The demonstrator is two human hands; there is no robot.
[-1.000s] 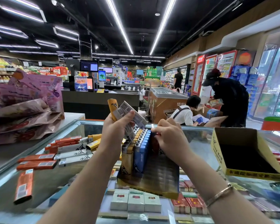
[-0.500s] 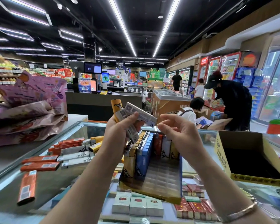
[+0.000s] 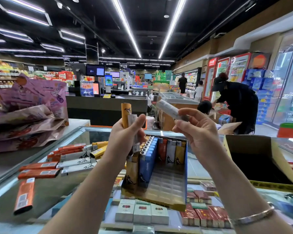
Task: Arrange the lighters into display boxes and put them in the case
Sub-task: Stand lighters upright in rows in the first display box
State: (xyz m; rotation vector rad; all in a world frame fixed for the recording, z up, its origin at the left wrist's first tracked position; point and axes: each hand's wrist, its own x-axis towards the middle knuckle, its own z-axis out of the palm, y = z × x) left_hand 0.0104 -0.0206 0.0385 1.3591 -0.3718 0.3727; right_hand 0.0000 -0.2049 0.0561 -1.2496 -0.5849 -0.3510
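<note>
Black ceiling carries long light strips (image 3: 125, 26). Checkout counter (image 3: 107, 105) stands centre. Red drink coolers (image 3: 227, 71) line the right wall.

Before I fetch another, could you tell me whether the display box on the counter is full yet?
Not full. The display box holds lighters only along its left and back; most slots are bare.

Lighters half sorted into a display box on the glass case

The display box (image 3: 167, 186), blue-walled with a yellow front lip, sits on the glass case (image 3: 71, 179), its gridded floor mostly bare; a row of blue lighters (image 3: 146, 159) stands upright along its left side, yellow ones beside them, and red, white and yellow lighters (image 3: 170, 152) stand at the back. Loose orange, white and yellow lighters (image 3: 61, 159) lie flat to the left. Two lighters (image 3: 128, 117), yellow and white, stand in the left hand (image 3: 123, 141); one white lighter (image 3: 169, 109), tilted and blurred, is pinched by the right hand (image 3: 196, 134).
</note>
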